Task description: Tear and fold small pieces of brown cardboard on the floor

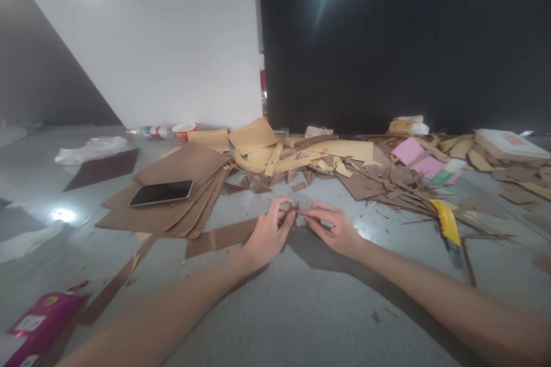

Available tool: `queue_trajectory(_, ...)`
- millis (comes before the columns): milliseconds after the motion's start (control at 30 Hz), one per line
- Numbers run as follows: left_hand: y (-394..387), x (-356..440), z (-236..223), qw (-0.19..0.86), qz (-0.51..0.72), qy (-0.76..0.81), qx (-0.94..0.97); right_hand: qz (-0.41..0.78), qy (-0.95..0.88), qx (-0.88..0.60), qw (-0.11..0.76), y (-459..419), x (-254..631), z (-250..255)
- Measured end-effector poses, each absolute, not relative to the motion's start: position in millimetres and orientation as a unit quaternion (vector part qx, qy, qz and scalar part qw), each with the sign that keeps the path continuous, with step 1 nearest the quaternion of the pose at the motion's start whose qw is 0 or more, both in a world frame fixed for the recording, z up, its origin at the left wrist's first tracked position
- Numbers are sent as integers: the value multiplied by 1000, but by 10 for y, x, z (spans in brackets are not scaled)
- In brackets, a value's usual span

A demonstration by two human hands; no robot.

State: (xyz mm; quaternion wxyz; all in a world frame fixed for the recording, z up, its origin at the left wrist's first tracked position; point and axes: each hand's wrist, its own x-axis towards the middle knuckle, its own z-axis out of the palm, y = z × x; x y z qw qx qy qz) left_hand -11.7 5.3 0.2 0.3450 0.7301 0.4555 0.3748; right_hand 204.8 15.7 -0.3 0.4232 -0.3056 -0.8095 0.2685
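Observation:
My left hand (270, 232) is closed on a small folded piece of brown paper (294, 207), pinched between thumb and fingers. Opposite it, my right hand (333, 228) has its fingertips pressed together at the right edge of that piece; whether they grip it or only touch it is hard to make out. A flat brown paper strip (224, 238) runs out to the left from beneath my left hand. Just beyond both hands lie several small brown triangular pieces (261, 186).
A phone (161, 193) rests on stacked brown sheets (142, 219) at left. Tan and brown scraps (365, 178) spread along the back. At right lies a yellow-handled tool (446, 222), at front left a magenta box (45, 318). White and black panels (404, 46) stand behind.

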Motion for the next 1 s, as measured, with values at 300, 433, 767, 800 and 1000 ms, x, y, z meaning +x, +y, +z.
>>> queue_trajectory(300, 41, -136, -29, 322, 348, 455, 754, 364, -784, -339, 372, 215, 2073, 70)
queue_trajectory(433, 44, -138, -17, 325, 338, 462, 753, 364, -788, -344, 358, 215, 2072, 90)
queue_trajectory(767, 128, -117, -49, 327, 367, 510, 705, 229, -821, -351, 388, 323, 2062, -92)
queue_trajectory(800, 145, -119, -76, 317, 374, 511, 706, 207, -819, -365, 392, 370, 2072, -122)
queue_trajectory(1000, 178, -125, -119, 194, 427, 488, 737, 59, -801, -486, 345, 638, 2168, -319)
